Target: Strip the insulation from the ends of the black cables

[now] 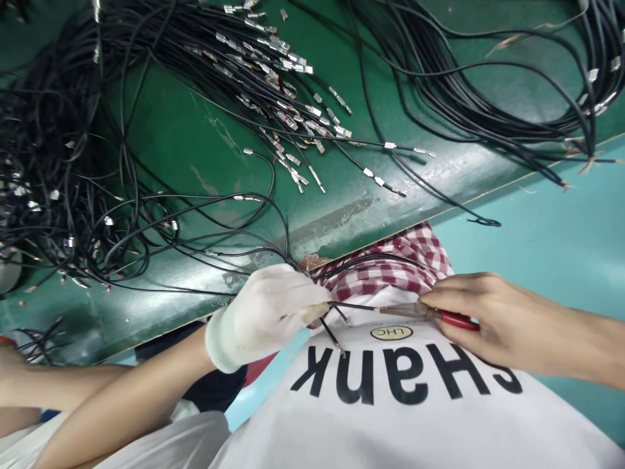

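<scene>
Centre of the action, near edge of the scene: a thin black insulated wire [354, 306] runs level between the two hands, just above the person's lap. The left hand [266, 312], in a white knit glove, is closed around it along with a few more strands. Two loose ends [334, 339] poke down from under the glove. The right hand [476, 309], bare, is clamped on red-handled needle-nose pliers [424, 314], whose slim metal tip meets the wire's bared end.

By the look of it, this wire is light and floppy, with a smooth jacket that could slide through cloth fingers. A firm pinch close to the working end seems the sensible hold. The exposed tip looks delicate and easy to kink or fray, so the tool belongs only at the very end.

Behind the hands lies a red-and-white checked cloth [395, 260], and below them a white printed shirt [415, 417]. Beyond that, the scuffed dark green surface [195, 143] stretches away. Far centre holds a fan of black wires with shiny metal terminals [283, 85], a dense black tangle [49, 163] fills the left, and another looping bundle [488, 85] sits far right. To the right, past the surface's edge, is pale teal floor [551, 215].
</scene>
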A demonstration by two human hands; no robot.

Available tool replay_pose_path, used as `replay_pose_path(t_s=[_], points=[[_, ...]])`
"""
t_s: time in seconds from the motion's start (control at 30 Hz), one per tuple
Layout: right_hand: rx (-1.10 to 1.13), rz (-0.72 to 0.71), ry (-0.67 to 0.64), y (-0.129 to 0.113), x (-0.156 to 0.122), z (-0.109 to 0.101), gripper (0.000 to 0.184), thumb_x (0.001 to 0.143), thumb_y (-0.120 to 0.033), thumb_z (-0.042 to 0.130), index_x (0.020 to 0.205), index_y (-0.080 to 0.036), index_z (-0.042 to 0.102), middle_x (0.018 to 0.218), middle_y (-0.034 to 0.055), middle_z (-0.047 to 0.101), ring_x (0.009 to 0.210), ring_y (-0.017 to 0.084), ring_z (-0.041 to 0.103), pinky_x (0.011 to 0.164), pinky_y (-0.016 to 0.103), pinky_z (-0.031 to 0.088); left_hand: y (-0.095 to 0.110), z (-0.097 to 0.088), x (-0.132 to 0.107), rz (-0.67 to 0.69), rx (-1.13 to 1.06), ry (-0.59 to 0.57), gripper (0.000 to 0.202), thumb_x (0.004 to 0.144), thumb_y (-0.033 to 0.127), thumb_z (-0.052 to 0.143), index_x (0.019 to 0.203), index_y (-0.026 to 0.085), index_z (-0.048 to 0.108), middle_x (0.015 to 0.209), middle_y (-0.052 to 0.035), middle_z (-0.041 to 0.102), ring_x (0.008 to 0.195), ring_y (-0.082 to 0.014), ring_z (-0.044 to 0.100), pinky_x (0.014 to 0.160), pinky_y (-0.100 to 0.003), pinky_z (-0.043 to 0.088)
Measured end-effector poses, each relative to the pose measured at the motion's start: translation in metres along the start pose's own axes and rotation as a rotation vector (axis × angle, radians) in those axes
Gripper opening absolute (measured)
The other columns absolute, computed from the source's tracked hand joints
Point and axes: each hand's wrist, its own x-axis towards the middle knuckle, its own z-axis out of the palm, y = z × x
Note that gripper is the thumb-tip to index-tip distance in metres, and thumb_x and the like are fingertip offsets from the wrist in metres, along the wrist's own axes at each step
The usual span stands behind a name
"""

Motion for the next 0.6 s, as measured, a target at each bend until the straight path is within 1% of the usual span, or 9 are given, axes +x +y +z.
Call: replay_pose_path(t_s=[0.1,0.17,0.23,0.3,0.37,0.47,0.53,0.6], points=[[-0.006,-0.003,0.055,-0.001,0.001,-0.003,0.017,0.097,-0.020,0.047,0.100,-0.020,0.064,0.085,0.0050,0.066,0.072,0.017,0.061,0.065,0.031,0.044,-0.013,-0.007,-0.007,-0.043,0.064,-0.027,0.026,0.100,0.022,0.043,0.088,0.022,0.067,0.075,-0.0007,0.068,0.069,-0.0139,0.058,0.073,-0.030,0.038],[-0.032,-0.012,0.114,-0.002,0.004,-0.004,0.016,0.095,-0.019,0.049,0.097,-0.020,0.065,0.087,0.0064,0.068,0.074,0.018,0.064,0.066,0.030,0.046,-0.017,-0.011,-0.007,-0.072,0.115,-0.058,0.028,0.100,0.024,0.042,0.088,0.021,0.067,0.078,-0.0016,0.068,0.073,-0.0155,0.059,0.076,-0.031,0.039],[-0.068,-0.025,0.164,-0.003,0.006,-0.006,0.015,0.094,-0.018,0.052,0.094,-0.019,0.067,0.089,0.0074,0.070,0.076,0.019,0.066,0.068,0.030,0.048,-0.013,-0.011,0.000,-0.113,0.159,-0.063,0.025,0.099,0.023,0.042,0.091,0.021,0.066,0.082,-0.0017,0.068,0.076,-0.0164,0.059,0.078,-0.032,0.040],[-0.100,-0.032,0.184,-0.004,0.008,-0.005,0.014,0.092,-0.019,0.053,0.094,-0.019,0.067,0.091,0.0076,0.071,0.077,0.019,0.067,0.068,0.030,0.049,-0.002,-0.007,0.012,-0.128,0.170,-0.062,0.020,0.098,0.025,0.046,0.099,0.021,0.066,0.084,-0.0012,0.068,0.076,-0.0166,0.059,0.077,-0.032,0.040],[-0.131,-0.017,0.172,-0.004,0.008,-0.003,0.015,0.093,-0.019,0.053,0.096,-0.020,0.067,0.093,0.0076,0.071,0.079,0.020,0.067,0.070,0.031,0.049,0.010,0.001,0.027,-0.088,0.155,-0.066,0.019,0.097,0.029,0.050,0.099,0.020,0.067,0.080,0.0002,0.066,0.073,-0.0164,0.058,0.074,-0.032,0.040],[-0.176,0.025,0.133,-0.003,0.006,0.001,0.017,0.095,-0.020,0.049,0.101,-0.020,0.065,0.097,0.0079,0.069,0.084,0.021,0.067,0.074,0.033,0.049,0.022,0.015,0.044,0.040,0.141,-0.062,0.027,0.098,0.026,0.046,0.078,0.020,0.064,0.066,0.0022,0.059,0.062,-0.0153,0.052,0.066,-0.033,0.036],[-0.172,0.047,0.110,-0.002,0.003,0.004,0.020,0.096,-0.021,0.047,0.106,-0.021,0.064,0.098,0.0073,0.068,0.084,0.021,0.066,0.074,0.034,0.049,0.023,0.020,0.047,0.118,0.123,-0.036,0.032,0.097,0.021,0.043,0.071,0.020,0.061,0.061,0.0027,0.053,0.057,-0.0146,0.047,0.063,-0.034,0.034],[-0.136,0.055,0.081,-0.003,0.000,0.005,0.022,0.097,-0.022,0.045,0.109,-0.023,0.064,0.095,0.0063,0.067,0.081,0.020,0.065,0.071,0.033,0.048,0.022,0.020,0.045,0.161,0.101,-0.005,0.033,0.097,0.019,0.041,0.071,0.020,0.062,0.060,0.0029,0.052,0.055,-0.0145,0.045,0.062,-0.034,0.033]])
